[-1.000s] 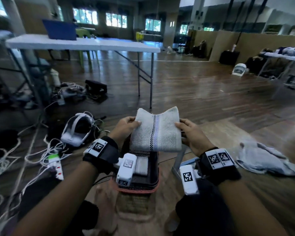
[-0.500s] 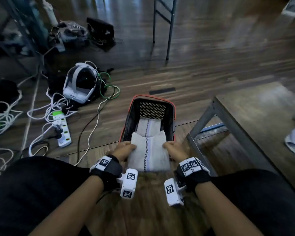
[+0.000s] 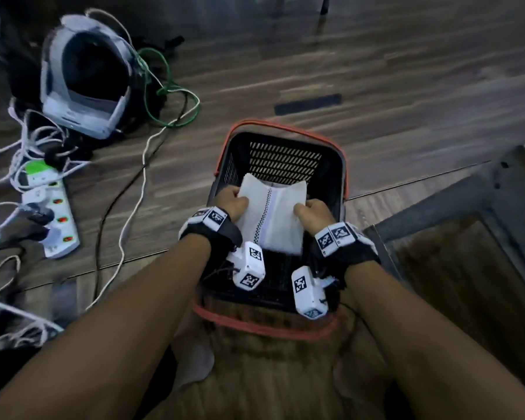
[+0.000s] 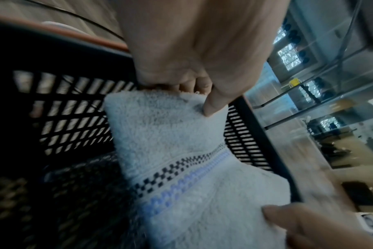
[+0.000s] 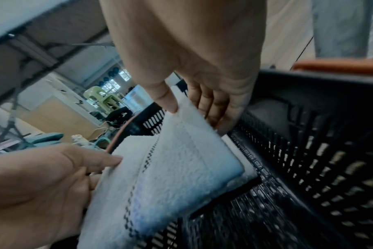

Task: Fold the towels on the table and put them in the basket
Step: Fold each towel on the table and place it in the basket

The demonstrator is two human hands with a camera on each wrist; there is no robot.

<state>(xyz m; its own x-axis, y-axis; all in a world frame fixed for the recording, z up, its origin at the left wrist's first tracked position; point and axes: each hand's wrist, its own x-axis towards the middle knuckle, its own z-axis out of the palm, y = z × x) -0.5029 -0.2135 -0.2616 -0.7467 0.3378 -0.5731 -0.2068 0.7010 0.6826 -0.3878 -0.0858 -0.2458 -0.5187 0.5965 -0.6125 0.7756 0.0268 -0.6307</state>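
A folded white towel (image 3: 273, 219) with a black checkered stripe hangs inside the black basket (image 3: 285, 156) with a red rim, on the floor in front of me. My left hand (image 3: 235, 198) pinches its left edge, and my right hand (image 3: 303, 209) pinches its right edge. In the left wrist view the left hand (image 4: 202, 96) has its thumb on top of the towel (image 4: 170, 143), close to the basket wall (image 4: 64, 109). In the right wrist view the right hand (image 5: 187, 107) grips the towel (image 5: 181, 168), and a second white layer (image 5: 248, 170) lies under it on the basket floor.
A white headset (image 3: 82, 77), a power strip (image 3: 53, 213) and loose cables (image 3: 134, 183) lie on the wooden floor to the left. A grey metal table frame (image 3: 437, 216) stands right of the basket. My knees are near the basket's front rim.
Both hands have carried the folded towel down from chest height into the basket. My view has tilted down towards the floor.
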